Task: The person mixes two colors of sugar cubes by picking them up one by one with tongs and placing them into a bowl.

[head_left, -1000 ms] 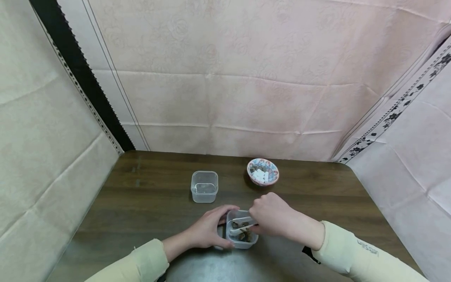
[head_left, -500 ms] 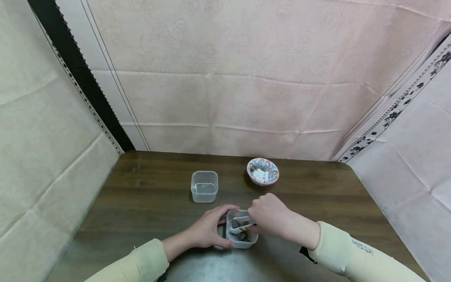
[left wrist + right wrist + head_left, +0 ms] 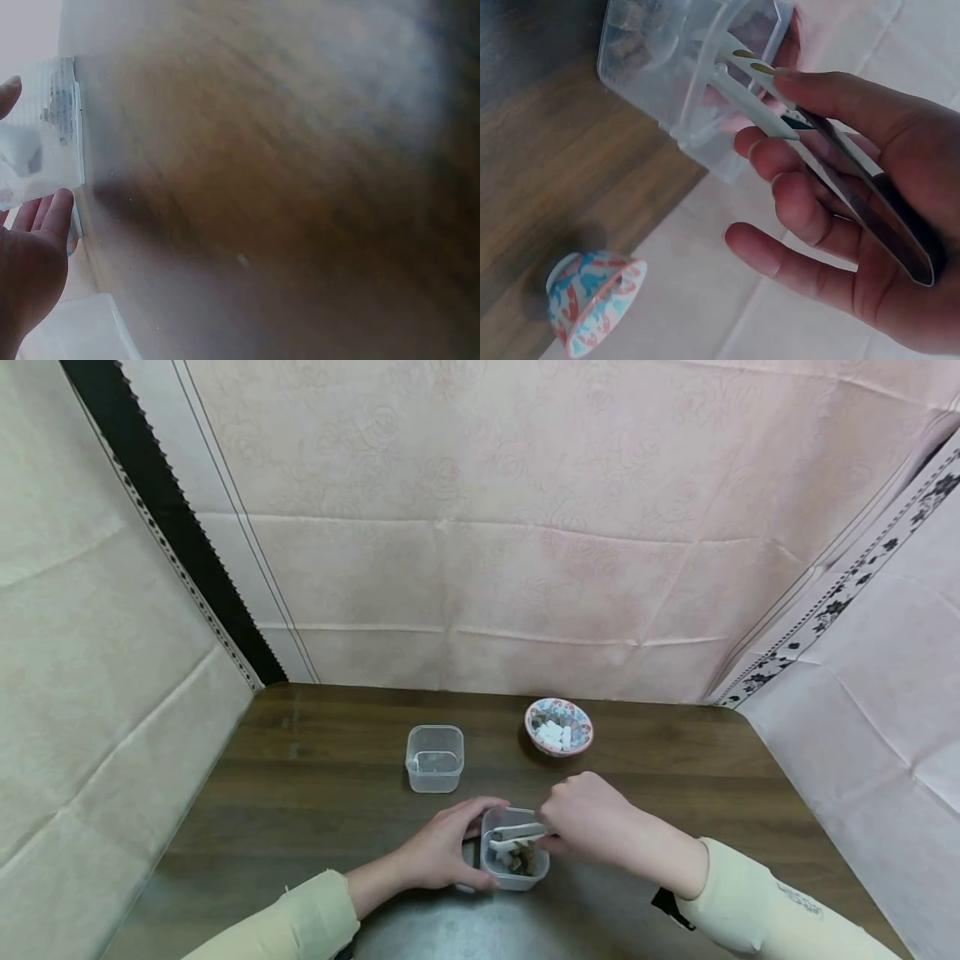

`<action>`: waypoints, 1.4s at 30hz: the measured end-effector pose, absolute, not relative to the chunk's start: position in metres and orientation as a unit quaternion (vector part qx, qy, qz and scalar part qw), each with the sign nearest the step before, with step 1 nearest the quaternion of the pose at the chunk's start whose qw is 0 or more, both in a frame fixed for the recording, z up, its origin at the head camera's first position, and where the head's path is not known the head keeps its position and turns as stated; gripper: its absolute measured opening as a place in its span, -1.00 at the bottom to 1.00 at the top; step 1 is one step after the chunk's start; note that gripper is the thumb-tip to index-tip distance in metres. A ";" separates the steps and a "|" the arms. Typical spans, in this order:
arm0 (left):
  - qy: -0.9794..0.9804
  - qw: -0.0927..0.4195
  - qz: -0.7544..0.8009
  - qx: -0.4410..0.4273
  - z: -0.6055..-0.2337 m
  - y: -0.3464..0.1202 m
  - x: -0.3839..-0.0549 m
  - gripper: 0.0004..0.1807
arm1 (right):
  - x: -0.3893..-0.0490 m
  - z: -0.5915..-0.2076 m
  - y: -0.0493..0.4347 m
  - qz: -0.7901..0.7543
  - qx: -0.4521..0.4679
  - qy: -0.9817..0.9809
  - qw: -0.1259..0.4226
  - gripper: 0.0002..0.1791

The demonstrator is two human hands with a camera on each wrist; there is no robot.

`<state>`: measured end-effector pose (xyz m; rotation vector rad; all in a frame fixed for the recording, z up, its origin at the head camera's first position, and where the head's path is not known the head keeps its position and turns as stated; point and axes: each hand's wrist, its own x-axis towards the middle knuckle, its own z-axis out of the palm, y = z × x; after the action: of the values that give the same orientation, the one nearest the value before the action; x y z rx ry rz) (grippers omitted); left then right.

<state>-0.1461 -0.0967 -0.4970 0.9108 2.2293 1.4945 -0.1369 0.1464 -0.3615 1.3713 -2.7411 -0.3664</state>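
My right hand (image 3: 592, 822) holds a pair of tongs (image 3: 742, 97) with metal arms and white tips, thumb on one arm and fingers on the other. The tips reach into a clear plastic box (image 3: 516, 882) holding brown lumps (image 3: 522, 860) and something pale. A greyish bit shows by the tips; whether they grip it I cannot tell. My left hand (image 3: 448, 845) holds the same box from the left, thumb at the near side and fingers at the far side. In the left wrist view, thumb and fingers lie on opposite sides of the box (image 3: 56, 161).
Behind the box, to the left, stands a second clear plastic box (image 3: 435, 760) with nothing visible in it. A patterned bowl (image 3: 558, 727) with white pieces and some greyish-brown ones sits at the back. Pale cloth (image 3: 480, 568) hangs behind the wooden table (image 3: 315, 793).
The two arms of the tongs have drawn closer together over the box. My right hand has shifted slightly to the right. My left hand has stayed in place.
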 end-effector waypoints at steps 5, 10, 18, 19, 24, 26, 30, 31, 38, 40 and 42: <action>0.775 0.152 0.526 0.316 -0.496 -0.097 -0.145 0.02 | -0.136 -0.349 0.163 -0.067 0.446 -0.891 0.045 -0.49; 0.776 0.151 0.526 0.314 -0.496 -0.097 -0.145 0.01 | -0.139 -0.339 0.180 -0.035 0.446 -0.892 0.072 -0.55; 0.775 0.148 0.529 0.313 -0.496 -0.098 -0.144 0.02 | -0.155 -0.327 0.201 -0.004 0.418 -0.903 0.098 -0.54; 0.775 0.149 0.529 0.311 -0.496 -0.098 -0.144 0.02 | -0.158 -0.326 0.204 -0.003 0.411 -0.906 0.098 -0.53; 0.776 0.153 0.528 0.309 -0.496 -0.098 -0.144 0.02 | -0.178 -0.327 0.214 -0.001 0.382 -0.918 0.101 -0.59; 0.777 0.155 0.526 0.309 -0.496 -0.098 -0.144 0.01 | -0.187 -0.329 0.217 -0.002 0.368 -0.924 0.101 -0.60; 0.778 0.155 0.523 0.311 -0.497 -0.097 -0.145 0.01 | -0.205 -0.334 0.223 -0.007 0.339 -0.936 0.095 -0.57; 0.779 0.155 0.523 0.310 -0.497 -0.097 -0.144 0.01 | -0.210 -0.336 0.224 -0.009 0.333 -0.938 0.094 -0.56; 0.776 0.148 0.526 0.314 -0.499 -0.095 -0.144 0.03 | -0.239 -0.345 0.226 -0.015 0.319 -0.942 0.098 -0.52; 0.776 0.144 0.526 0.315 -0.500 -0.095 -0.144 0.03 | -0.247 -0.349 0.226 -0.022 0.313 -0.945 0.096 -0.52; 0.776 0.143 0.527 0.316 -0.500 -0.095 -0.143 0.04 | -0.255 -0.353 0.226 -0.030 0.304 -0.948 0.091 -0.54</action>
<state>-0.1435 -0.0951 -0.4996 0.9108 2.2378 1.5217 -0.2550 0.2262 -0.3531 0.9031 -2.8173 -0.0893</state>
